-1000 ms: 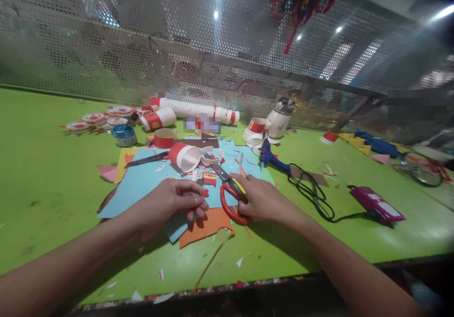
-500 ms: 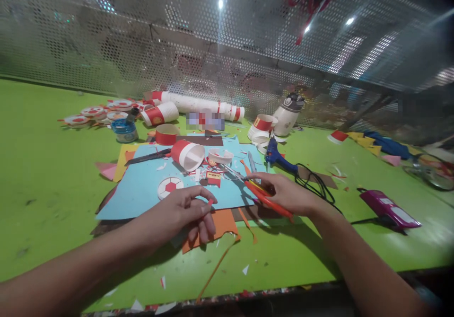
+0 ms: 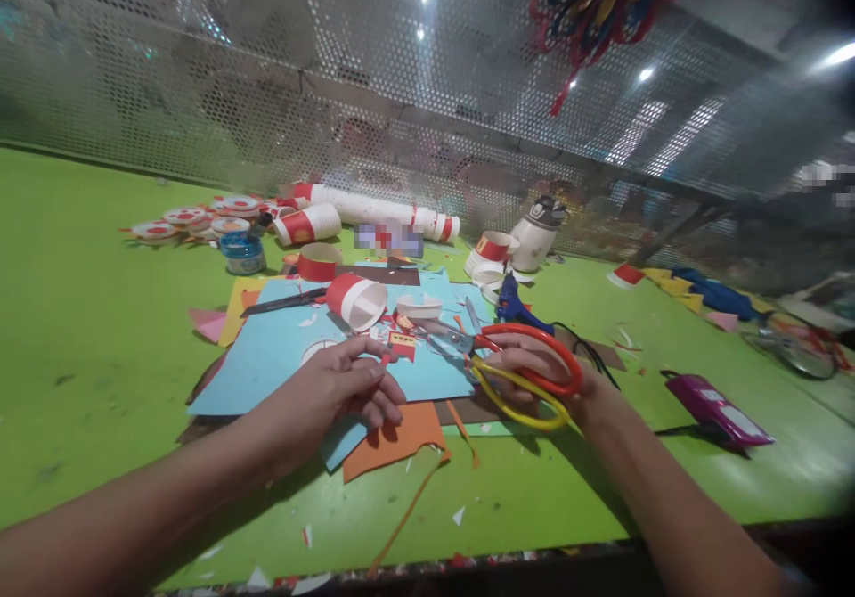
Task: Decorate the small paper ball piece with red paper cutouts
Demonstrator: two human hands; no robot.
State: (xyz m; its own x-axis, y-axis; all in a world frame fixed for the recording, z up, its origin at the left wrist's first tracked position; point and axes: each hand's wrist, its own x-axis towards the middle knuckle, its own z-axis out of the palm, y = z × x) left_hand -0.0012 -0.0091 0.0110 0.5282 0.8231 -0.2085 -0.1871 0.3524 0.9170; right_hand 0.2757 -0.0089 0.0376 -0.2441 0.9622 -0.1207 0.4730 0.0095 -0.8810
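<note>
My left hand [image 3: 357,388] pinches a small red paper piece [image 3: 386,359] between thumb and fingertips. My right hand [image 3: 534,365] is closed round a pair of scissors [image 3: 517,374] with one red and one yellow handle loop; the blades point left. Beneath both hands lies a light blue paper sheet [image 3: 267,347]. On it a red and white paper cup [image 3: 354,301] rests on its side, beside a white paper ring [image 3: 419,306] and small red scraps [image 3: 402,345]. A white disc [image 3: 317,347] is mostly hidden behind my left hand. An orange paper sheet [image 3: 387,445] sticks out nearer to me.
A blue glue gun [image 3: 517,303] with a black cable and a purple device [image 3: 718,410] lie at right. Dark scissors [image 3: 284,301], a blue jar [image 3: 242,252], stacked cups [image 3: 307,224] and decorated discs [image 3: 183,218] are left. A white bottle [image 3: 536,233] stands before the perforated panel.
My right hand has turned the scissors, so both handle loops now face me. My left hand still pinches the red paper piece and covers more of the white disc.
</note>
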